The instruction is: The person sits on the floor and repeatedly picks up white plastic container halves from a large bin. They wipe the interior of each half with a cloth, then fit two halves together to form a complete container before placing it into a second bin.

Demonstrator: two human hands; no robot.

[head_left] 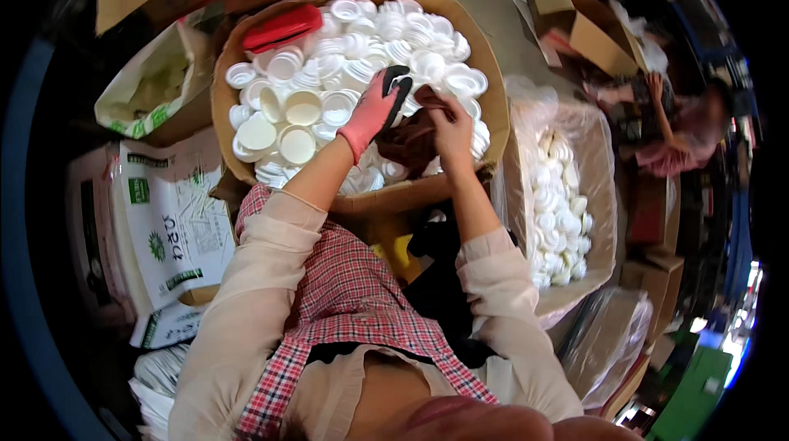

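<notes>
My left hand, in a pink glove with black fingertips, is over a big cardboard box filled with white plastic caps. Its fingers are curled together; a white edge shows beneath them, but what they hold is hidden. To its right my bare right hand grips a dark brown cloth between thumb and fingers. The cloth hangs crumpled over the caps, close below the left hand. A red pouch-like item lies on the caps at the box's far left.
To the right stands a plastic-lined box with more white caps. An open white-and-green bag and printed white sacks are on the left. Cardboard boxes lie far right, near another person.
</notes>
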